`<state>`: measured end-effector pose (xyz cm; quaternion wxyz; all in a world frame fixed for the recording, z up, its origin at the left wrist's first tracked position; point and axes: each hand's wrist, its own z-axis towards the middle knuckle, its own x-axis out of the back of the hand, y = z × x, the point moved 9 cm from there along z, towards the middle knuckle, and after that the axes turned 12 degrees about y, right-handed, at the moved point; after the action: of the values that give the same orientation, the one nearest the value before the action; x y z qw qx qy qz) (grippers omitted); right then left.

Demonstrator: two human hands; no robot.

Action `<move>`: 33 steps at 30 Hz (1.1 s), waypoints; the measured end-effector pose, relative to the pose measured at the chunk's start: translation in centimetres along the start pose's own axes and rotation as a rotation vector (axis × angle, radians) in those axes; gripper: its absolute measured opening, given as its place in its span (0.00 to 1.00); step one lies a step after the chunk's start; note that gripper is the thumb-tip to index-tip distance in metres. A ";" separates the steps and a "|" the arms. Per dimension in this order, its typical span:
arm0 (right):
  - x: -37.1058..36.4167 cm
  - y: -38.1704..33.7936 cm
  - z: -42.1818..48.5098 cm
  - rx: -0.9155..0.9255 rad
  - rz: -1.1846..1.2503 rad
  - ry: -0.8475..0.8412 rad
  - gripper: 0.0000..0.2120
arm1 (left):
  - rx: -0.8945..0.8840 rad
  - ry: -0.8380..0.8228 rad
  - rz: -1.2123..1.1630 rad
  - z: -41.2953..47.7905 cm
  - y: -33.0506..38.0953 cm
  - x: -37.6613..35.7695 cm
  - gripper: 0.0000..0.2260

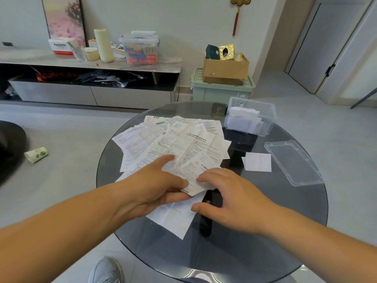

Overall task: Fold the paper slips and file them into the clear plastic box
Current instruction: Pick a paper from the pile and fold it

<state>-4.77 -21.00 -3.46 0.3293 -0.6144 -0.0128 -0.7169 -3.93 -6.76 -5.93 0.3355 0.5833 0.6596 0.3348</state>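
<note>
Several printed paper slips [173, 137] lie fanned out on a round dark glass table [265, 231]. My left hand [157, 188] pinches the near corner of one creased slip [193, 180] between thumb and fingers. My right hand [230, 199] hovers over the same corner, its fingertips touching the slip's edge. Another white sheet [175, 219] lies under both hands. The clear plastic box [252, 119] stands at the table's far right with folded slips inside. One folded white slip [258, 161] lies alone between the pile and the lid.
The box's clear lid [293, 162] lies on the table's right side. A dark table leg [208, 217] shows through the glass. On the floor are a crumpled packet [36, 154] at left and a grey shoe [107, 270] below. A low cabinet [91, 64] stands behind.
</note>
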 end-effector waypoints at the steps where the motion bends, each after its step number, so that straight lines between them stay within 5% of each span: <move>1: 0.0 0.3 -0.2 -0.007 -0.007 0.005 0.31 | 0.029 -0.024 -0.012 -0.3 -0.3 -0.4 0.28; 5: 0.1 1.3 -0.9 -0.017 -0.014 0.032 0.25 | 0.008 -0.188 0.188 -1.3 -0.9 -1.7 0.14; 10: 0.6 2.2 -1.7 -0.023 -0.009 0.088 0.18 | -0.482 -0.094 0.893 -0.8 1.2 -0.3 0.35; 13: 0.7 2.5 -2.3 -0.029 0.042 0.101 0.18 | -0.815 0.025 1.113 -1.0 3.1 -0.6 0.25; 15: 0.8 2.4 -2.5 -0.031 0.098 0.102 0.18 | -0.935 -0.038 1.125 -1.3 3.2 -1.4 0.17; 19: 1.7 3.4 -3.0 -0.168 0.256 0.139 0.17 | -0.931 -0.053 1.114 -0.9 2.7 -1.8 0.08; 23: 1.9 5.3 -2.8 -0.374 0.331 0.187 0.01 | -0.987 0.031 1.043 -0.4 3.4 -2.5 0.04; 27: 2.2 6.6 -1.8 -0.453 0.252 0.248 0.26 | -0.986 0.088 1.076 1.1 3.7 -4.1 0.04; 30: 2.6 6.0 -1.6 -0.376 0.142 0.314 0.31 | -0.897 0.088 1.075 2.7 3.1 -5.0 0.10; 33: 3.5 4.9 -1.5 -0.207 -0.038 0.411 0.23 | -0.832 0.112 1.055 3.8 2.8 -5.2 0.26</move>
<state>-3.78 -27.07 -2.58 0.2466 -0.4857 0.1164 -0.8305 1.28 -11.45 -5.46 0.2890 0.6314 0.1189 0.7097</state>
